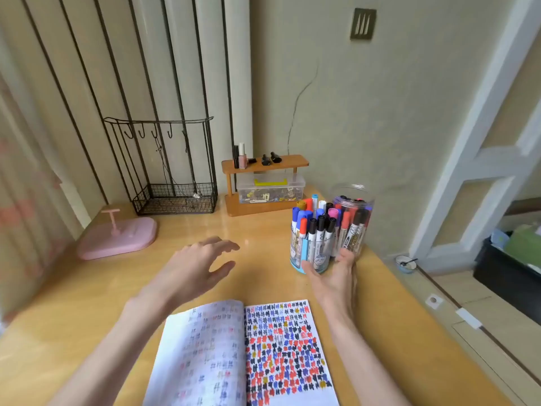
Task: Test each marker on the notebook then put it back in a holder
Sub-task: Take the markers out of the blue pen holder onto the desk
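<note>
An open notebook [263,353] lies at the front of the wooden table, its right page covered with coloured marker strokes. Two holders stand at the right: a clear one with a blue base [311,244] full of several capped markers, and a taller clear jar [352,218] behind it, also holding several markers. My right hand [333,276] reaches out with straight fingers, its fingertips touching the front of the holders. My left hand [199,268] hovers over the table to the left, fingers spread and holding nothing.
A pink tray with a small stand [117,237] sits at the left. Against the wall stand a black wire rack [172,174] and a wooden shelf [263,183] with nail-polish bottles above a clear box. The table's right edge [409,300] drops to the floor.
</note>
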`<move>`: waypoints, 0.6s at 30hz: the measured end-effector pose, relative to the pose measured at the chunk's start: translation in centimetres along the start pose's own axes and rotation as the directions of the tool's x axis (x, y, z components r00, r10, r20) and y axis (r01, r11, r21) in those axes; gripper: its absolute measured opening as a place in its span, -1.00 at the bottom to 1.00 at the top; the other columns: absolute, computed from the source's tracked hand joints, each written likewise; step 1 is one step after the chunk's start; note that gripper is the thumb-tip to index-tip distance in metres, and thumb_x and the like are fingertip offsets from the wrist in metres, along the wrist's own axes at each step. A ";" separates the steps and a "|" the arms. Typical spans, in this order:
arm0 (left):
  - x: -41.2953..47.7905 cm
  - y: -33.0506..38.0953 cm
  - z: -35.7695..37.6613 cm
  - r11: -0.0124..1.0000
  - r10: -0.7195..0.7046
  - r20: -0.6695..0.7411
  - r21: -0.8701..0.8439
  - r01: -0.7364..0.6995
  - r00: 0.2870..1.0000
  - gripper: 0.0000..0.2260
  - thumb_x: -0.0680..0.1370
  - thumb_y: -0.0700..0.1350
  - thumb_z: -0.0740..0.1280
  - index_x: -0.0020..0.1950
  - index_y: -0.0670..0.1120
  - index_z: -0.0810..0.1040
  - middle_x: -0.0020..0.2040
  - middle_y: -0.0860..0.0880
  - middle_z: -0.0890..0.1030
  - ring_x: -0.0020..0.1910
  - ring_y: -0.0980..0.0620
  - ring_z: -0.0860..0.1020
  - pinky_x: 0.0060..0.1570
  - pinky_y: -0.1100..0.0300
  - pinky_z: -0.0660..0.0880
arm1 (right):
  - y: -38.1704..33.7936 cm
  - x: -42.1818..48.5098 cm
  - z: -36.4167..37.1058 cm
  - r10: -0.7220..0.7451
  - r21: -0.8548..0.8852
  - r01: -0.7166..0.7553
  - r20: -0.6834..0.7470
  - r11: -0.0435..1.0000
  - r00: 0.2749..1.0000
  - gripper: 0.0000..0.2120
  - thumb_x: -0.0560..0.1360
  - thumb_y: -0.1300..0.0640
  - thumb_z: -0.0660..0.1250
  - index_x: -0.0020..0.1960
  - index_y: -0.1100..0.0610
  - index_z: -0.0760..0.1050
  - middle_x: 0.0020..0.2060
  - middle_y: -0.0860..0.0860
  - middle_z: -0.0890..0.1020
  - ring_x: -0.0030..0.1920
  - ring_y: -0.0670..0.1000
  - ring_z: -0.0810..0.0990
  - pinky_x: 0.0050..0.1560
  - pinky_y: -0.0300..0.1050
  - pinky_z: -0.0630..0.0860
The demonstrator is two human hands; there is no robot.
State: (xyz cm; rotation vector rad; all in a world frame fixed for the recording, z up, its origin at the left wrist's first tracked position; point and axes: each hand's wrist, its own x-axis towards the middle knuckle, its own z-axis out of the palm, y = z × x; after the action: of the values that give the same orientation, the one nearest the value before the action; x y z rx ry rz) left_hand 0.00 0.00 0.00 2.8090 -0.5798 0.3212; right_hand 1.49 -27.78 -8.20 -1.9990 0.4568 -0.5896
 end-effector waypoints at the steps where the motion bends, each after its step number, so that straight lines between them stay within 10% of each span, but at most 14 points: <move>1: -0.6 -0.4 0.1 1.000 0.023 -0.004 -0.007 -0.023 1.000 -0.67 0.65 0.21 0.24 0.42 0.25 0.46 0.25 0.26 0.55 0.16 0.12 0.62 0.03 0.04 0.58 | -0.1 0.2 0.5 0.000 0.025 -0.001 0.005 1.000 1.000 -0.22 0.32 -0.04 0.67 0.38 0.08 0.34 0.26 0.04 0.59 0.26 0.12 0.58 0.24 -0.01 0.55; 5: -3.9 -1.1 -0.6 0.996 0.034 -0.002 -0.088 -0.034 0.999 -0.62 0.64 0.30 0.17 0.44 0.31 0.41 0.28 0.39 0.48 0.17 0.25 0.59 0.05 0.05 0.59 | -0.5 0.3 2.2 -0.001 0.103 0.002 -0.005 0.995 1.000 -0.02 0.15 -0.26 0.62 0.43 0.02 0.30 0.26 0.03 0.60 0.26 0.11 0.60 0.26 0.12 0.58; 10: -6.0 -1.3 -1.6 0.991 0.003 -0.082 -0.131 -0.014 0.997 -0.61 0.63 0.35 0.13 0.43 0.33 0.40 0.27 0.42 0.47 0.20 0.37 0.53 0.03 0.07 0.58 | -0.3 1.0 3.5 -0.039 0.044 0.042 -0.075 0.998 0.996 0.12 0.17 -0.05 0.75 0.56 0.20 0.27 0.40 0.18 0.42 0.45 0.19 0.35 0.50 0.13 0.33; 18: -5.8 -0.8 0.1 0.942 0.013 -0.049 -0.336 -0.028 0.999 -0.65 0.65 0.14 0.30 0.45 0.24 0.45 0.28 0.35 0.53 0.25 0.27 0.55 0.16 0.08 0.55 | -0.3 1.5 4.3 -0.016 0.029 0.020 -0.134 0.999 0.991 -0.04 0.19 0.01 0.75 0.40 0.25 0.31 0.25 0.22 0.53 0.23 0.25 0.55 0.23 0.03 0.48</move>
State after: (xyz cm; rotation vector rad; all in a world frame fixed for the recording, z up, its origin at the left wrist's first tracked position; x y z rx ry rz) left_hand -4.84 2.75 -1.82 2.4622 -0.5916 0.2615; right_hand 5.23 -25.38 -9.39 -1.9438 0.5086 -0.7410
